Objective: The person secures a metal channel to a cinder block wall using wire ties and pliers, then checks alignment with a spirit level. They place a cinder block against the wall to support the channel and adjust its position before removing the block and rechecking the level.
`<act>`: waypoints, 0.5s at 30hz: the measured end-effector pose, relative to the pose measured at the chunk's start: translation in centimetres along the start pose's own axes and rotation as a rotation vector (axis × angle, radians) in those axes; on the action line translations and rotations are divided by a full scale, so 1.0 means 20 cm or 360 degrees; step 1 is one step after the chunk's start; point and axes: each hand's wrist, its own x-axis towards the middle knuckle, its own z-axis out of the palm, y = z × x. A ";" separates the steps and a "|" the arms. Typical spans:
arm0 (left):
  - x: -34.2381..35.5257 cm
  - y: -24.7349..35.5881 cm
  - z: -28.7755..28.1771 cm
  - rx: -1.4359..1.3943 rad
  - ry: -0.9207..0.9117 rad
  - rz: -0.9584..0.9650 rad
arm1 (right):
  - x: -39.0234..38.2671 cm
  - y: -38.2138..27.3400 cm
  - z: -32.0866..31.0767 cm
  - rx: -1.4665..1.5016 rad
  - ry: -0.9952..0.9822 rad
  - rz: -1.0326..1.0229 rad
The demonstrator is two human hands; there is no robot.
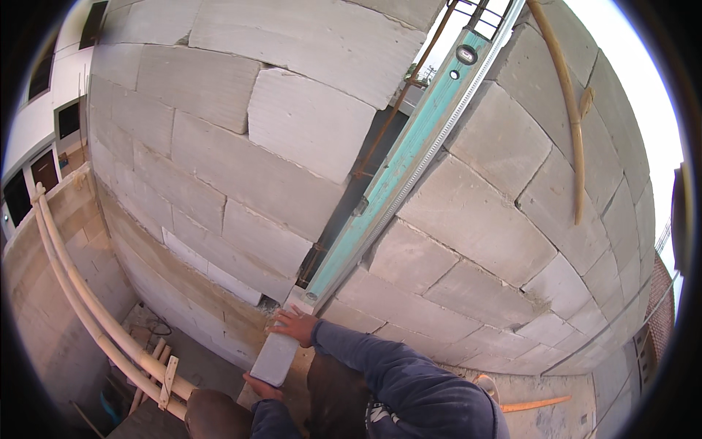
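Note:
My right hand (292, 327) grips the upper end of a smooth grey block (274, 358), its fingers reaching over the edge. My left hand (263, 389) holds the block's lower end, partly hidden beneath it. Just beyond my right hand, a long teal spirit level (395, 161) stands in the narrow gap between two pale blockwork sections, alongside a perforated metal strip (446, 139). Rusty rebar (402, 99) shows in that gap. Its foot is by a small pale ledge (300, 298) near my fingers.
Pale block walls (197, 146) rise ahead and right. Bamboo poles (91, 274) run along the left above a lower floor (197, 344). A curved stick (567, 110) lies against the right wall. A long orange wooden handle (534, 402) lies at lower right. A white building (29, 124) shows beyond.

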 end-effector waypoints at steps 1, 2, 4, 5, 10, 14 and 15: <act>0.02 0.00 -0.02 0.0014 0.0005 -0.0003 | 0.01 -0.01 -0.01 -0.0004 -0.0002 -0.0005; 0.04 0.00 -0.03 0.0027 0.0011 -0.0003 | 0.01 -0.01 -0.02 -0.0009 -0.0003 -0.0011; 0.05 -0.01 -0.04 0.0028 0.0019 0.0022 | 0.02 -0.02 -0.03 -0.0017 -0.0003 -0.0015; 0.03 -0.03 -0.02 0.0026 0.0021 0.0038 | 0.01 0.00 -0.01 -0.0012 -0.0003 -0.0001; -0.01 0.00 0.02 0.0021 -0.0004 0.0096 | 0.01 0.01 0.01 -0.0017 0.0007 0.0003; -0.07 0.04 0.07 -0.0068 -0.0039 0.0013 | 0.01 0.02 0.02 0.0025 0.0010 0.0015; -0.07 0.05 0.07 -0.0080 -0.0015 0.0003 | 0.01 0.01 0.02 0.0031 0.0013 0.0014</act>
